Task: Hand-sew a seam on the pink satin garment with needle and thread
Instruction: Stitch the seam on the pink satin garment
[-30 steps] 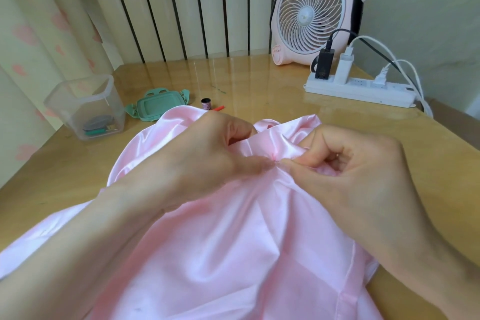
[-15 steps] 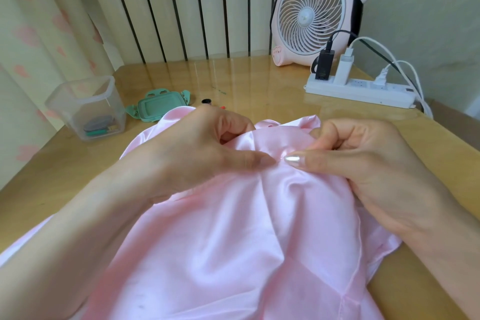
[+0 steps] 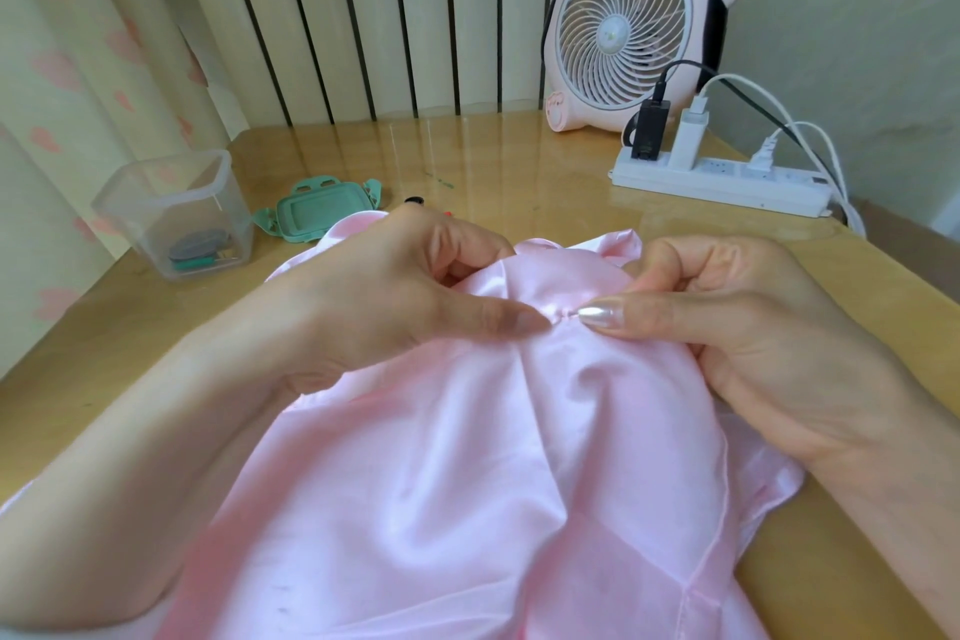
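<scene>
Change: right thumb (image 3: 605,317) has been straightened since a second ago; hands have been drawn slightly apart.
Fingers: garment (image 3: 467,457) is pinched by left hand (image 3: 384,307) and right hand (image 3: 737,327), thumbs on top, a pucker (image 3: 563,312) between them.
Needle: not made out.
Garment: spread on table (image 3: 519,161), bunched at the hands.
Progress: judged mid-seam; no finished seam is shown.

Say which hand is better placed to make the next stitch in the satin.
Right, probably. The right hand pinches the satin at the puckered seam, its thumb tip on the stitch line. The left hand grips the bunched fold beside it, which looks like a steadying hold.
</scene>
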`<action>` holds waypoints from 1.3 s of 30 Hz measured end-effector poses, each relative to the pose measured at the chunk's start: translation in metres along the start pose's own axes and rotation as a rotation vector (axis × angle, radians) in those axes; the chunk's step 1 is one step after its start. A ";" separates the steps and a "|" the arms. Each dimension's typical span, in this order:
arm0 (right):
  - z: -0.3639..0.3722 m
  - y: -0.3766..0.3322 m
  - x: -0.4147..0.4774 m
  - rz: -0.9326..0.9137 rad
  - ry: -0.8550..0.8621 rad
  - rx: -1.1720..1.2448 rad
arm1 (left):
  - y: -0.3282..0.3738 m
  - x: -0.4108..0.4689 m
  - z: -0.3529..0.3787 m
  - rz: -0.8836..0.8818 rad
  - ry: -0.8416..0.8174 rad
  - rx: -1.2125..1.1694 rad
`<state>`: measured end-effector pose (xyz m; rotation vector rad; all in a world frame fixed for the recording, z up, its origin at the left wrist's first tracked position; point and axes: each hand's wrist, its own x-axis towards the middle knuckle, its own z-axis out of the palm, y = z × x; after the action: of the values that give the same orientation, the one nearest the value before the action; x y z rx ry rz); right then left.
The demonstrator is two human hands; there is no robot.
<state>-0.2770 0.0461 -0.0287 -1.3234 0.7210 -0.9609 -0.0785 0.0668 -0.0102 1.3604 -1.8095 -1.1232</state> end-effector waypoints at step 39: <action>-0.014 0.000 0.007 0.060 -0.267 0.181 | 0.001 0.002 -0.002 0.063 -0.102 0.091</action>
<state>-0.2859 0.0335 -0.0303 -1.2339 0.4550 -0.7638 -0.0777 0.0644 -0.0079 1.3092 -1.9842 -1.1068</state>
